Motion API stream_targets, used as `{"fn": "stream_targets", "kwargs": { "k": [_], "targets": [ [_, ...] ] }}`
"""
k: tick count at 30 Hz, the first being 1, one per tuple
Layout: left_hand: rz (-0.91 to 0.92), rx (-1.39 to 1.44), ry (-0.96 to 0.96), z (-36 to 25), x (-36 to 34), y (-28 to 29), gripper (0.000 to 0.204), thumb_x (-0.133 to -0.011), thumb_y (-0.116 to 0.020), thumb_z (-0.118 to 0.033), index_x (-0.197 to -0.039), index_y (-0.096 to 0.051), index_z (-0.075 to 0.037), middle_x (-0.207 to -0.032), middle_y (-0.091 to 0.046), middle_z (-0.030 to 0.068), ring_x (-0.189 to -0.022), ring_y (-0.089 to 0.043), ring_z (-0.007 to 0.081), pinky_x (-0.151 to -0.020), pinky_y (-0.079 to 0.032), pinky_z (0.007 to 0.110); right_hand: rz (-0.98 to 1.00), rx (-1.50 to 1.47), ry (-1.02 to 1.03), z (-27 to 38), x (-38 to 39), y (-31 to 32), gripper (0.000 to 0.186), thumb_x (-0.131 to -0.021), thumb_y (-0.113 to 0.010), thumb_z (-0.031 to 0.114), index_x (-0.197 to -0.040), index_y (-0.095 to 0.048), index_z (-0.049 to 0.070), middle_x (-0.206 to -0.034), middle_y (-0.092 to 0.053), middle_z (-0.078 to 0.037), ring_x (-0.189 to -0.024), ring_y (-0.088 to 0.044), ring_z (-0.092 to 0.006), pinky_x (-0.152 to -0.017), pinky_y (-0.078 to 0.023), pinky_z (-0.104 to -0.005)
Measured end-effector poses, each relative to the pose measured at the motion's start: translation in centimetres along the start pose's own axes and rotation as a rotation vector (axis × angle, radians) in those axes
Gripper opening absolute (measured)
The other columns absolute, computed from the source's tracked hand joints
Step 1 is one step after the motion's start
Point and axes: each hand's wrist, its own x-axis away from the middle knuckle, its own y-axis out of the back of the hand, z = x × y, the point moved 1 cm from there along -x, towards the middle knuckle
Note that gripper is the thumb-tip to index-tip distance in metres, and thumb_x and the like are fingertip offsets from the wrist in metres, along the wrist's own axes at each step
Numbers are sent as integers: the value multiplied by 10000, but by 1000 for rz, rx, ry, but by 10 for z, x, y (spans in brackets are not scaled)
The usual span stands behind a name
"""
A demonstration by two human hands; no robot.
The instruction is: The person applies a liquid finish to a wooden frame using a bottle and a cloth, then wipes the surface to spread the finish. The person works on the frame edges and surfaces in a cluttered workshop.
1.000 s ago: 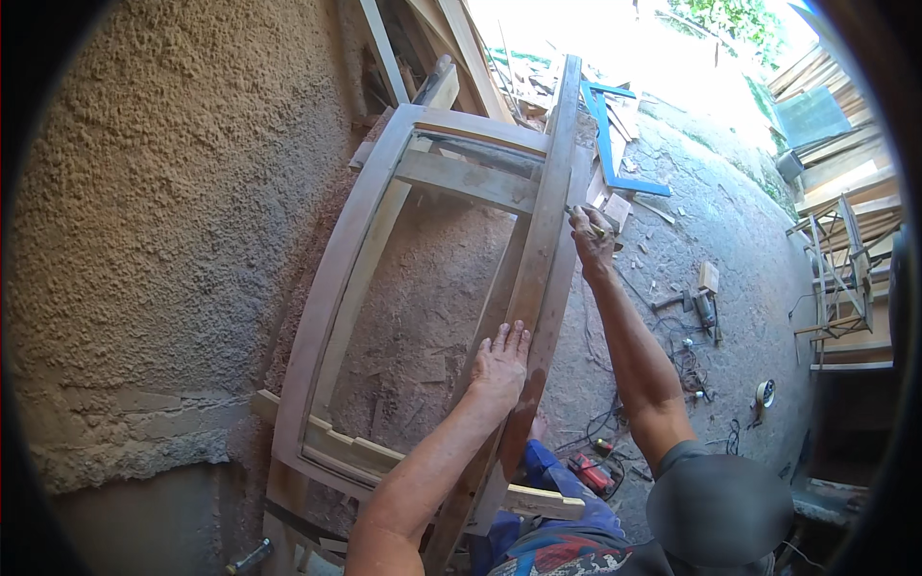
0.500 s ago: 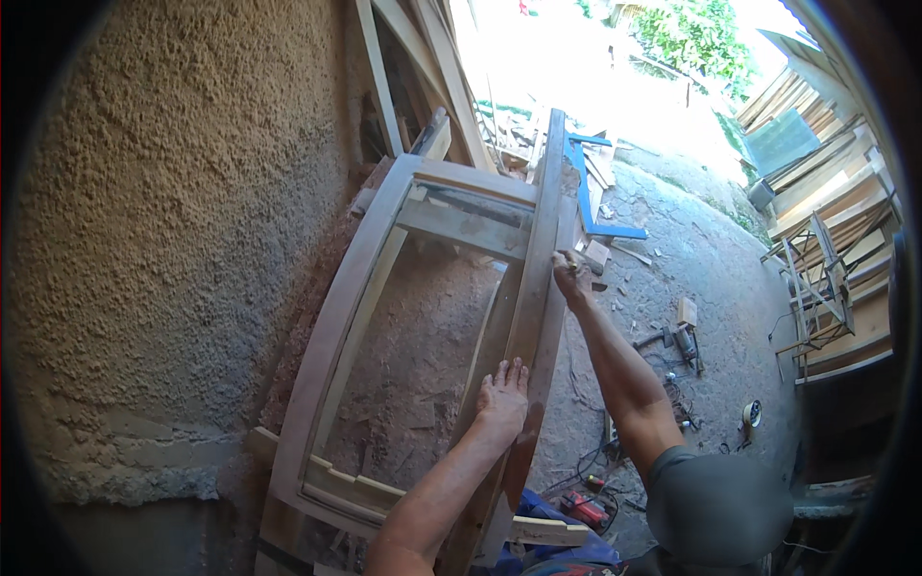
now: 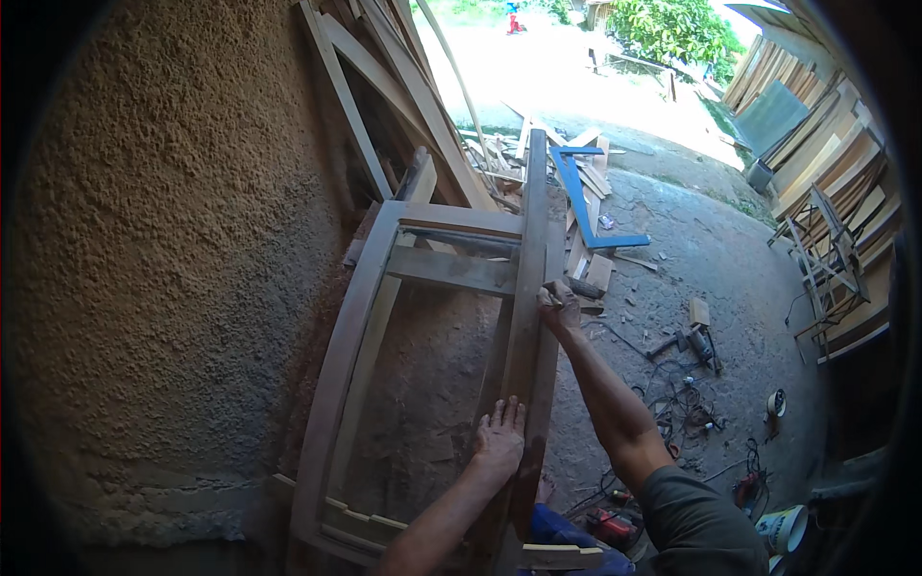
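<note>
A wooden frame (image 3: pixel 331 384) with an open middle stands slanted before me, with a crosspiece (image 3: pixel 451 269) near its far end. Along its right side runs a long dark plank (image 3: pixel 528 317). My left hand (image 3: pixel 499 440) lies flat on the plank's nearer part, fingers stretched and a little apart. Farther along, my right hand (image 3: pixel 560 307) is closed at the plank's right edge. A dark, rough piece shows just past its fingers; I cannot tell whether the hand holds it.
A rough wall (image 3: pixel 192 240) rises on the left, with boards (image 3: pixel 403 96) leaning beyond. On the ground at right lie a blue angled frame (image 3: pixel 581 202), wood scraps, a power tool (image 3: pixel 693 346), cables, a red tool (image 3: pixel 610 526) and a white bucket (image 3: pixel 783 530).
My view has shifted, so more of the ground at right shows. My right hand stays closed at the plank's edge, and my left hand stays flat on the plank.
</note>
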Motion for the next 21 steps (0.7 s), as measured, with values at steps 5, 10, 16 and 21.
{"fn": "stream_targets", "kwargs": {
  "k": [5, 10, 16, 21],
  "targets": [
    [-16, -37, -7, -3, -3, -4, 730, -984, -440, -186, -1597, -79, -25, -1686, -52, 140, -1545, -134, 329, -1222, -209, 472, -31, 73, 51, -4, -14, -4, 202, -878, -619, 233, -984, -667, 68, -910, -699, -196, -872, -693, -378, -759, -536, -436],
    [-31, -44, -18, -4, -1, -4, 676, -1007, -377, -192, -1597, -91, -32, -1686, -66, 132, -1545, -139, 317, -1226, -198, 469, -85, 106, 170, -27, -62, -12, 185, -886, -619, 239, -947, -659, 69, -891, -692, -209, -863, -687, -394, -750, -535, -448],
    [-35, -49, -16, -3, 4, 1, 637, -1018, -334, -179, -1595, -106, -33, -1685, -81, 128, -1545, -147, 302, -1223, -206, 465, 14, 91, -62, -26, -126, -12, 224, -883, -634, 243, -979, -672, 44, -936, -707, -204, -909, -699, -351, -802, -537, -436],
    [-58, -49, -26, -2, 3, -1, 634, -1019, -334, -178, -1595, -114, -33, -1685, -86, 126, -1544, -154, 301, -1221, -214, 463, -19, 58, 42, -41, -108, -21, 228, -909, -636, 227, -1051, -645, 49, -988, -712, -197, -933, -708, -345, -821, -542, -419]
  ]
}}
